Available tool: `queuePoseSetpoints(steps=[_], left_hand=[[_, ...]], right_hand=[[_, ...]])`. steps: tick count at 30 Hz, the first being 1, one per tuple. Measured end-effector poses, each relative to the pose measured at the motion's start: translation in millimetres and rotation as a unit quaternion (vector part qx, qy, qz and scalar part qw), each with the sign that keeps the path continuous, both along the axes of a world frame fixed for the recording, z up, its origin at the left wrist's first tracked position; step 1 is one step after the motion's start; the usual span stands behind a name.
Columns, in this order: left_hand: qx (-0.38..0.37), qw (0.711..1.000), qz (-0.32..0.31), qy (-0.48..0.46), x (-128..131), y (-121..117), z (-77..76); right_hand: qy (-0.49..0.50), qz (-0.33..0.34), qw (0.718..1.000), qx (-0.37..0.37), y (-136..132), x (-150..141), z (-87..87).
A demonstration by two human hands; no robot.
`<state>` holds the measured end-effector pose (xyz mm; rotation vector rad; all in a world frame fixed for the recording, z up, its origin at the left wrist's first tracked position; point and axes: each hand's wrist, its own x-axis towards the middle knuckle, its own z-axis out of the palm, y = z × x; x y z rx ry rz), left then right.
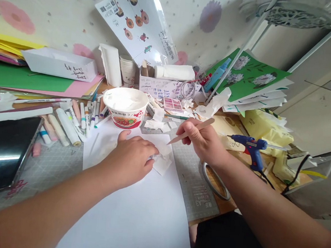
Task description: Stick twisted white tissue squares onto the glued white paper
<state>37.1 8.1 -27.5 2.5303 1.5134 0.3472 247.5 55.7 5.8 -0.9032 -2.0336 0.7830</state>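
Stick (pixel 178 138), tapered wood, right hand (pixel 200 138) pinching it, left hand (pixel 133 158) pinching crumpled thin tissue (pixel 162 164)

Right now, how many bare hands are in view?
2. The left hand is at a crumpled, thin white paper piece over a large, smooth white sheet; the right hand holds a flat, pointed pale-brown stick. No other hand shows.

Left hand (pixel 132 157) and right hand (pixel 200 140) are bare — forearms (pixel 60 203) too — and black cloth (pixel 230 241) shows below.
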Motion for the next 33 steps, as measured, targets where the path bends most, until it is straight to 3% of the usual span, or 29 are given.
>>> queuePoseSetpoints(steps=[6,13,20,25,30,33], left_hand=[[0.005,1.000,0.001,0.000,0,0,0.4],[-0.001,1.000,0.002,-0.003,0,1,1.0],[-0.001,1.000,-0.003,-0.008,0,0,-0.5],[-0.009,1.000,0.000,0.005,0,-1,2.4],[-0.002,1.000,-0.006,0.008,0,-2,4.6],[-0.008,1.000,-0.005,0.002,0,-2,5.5]], right_hand=[[-0.080,0.050,0.995,0.032,-2,-13,-9.1],[-0.185,0.014,0.982,0.045,-3,-22,-10.1],[-0.220,0.005,0.974,0.055,-3,-25,-14.1],[-0.198,0.008,0.976,0.085,-3,-34,-25.4],[-0.141,-0.005,0.989,0.035,2,-36,-38.4],[-0.091,-0.010,0.996,-0.003,6,-30,-34.4]])
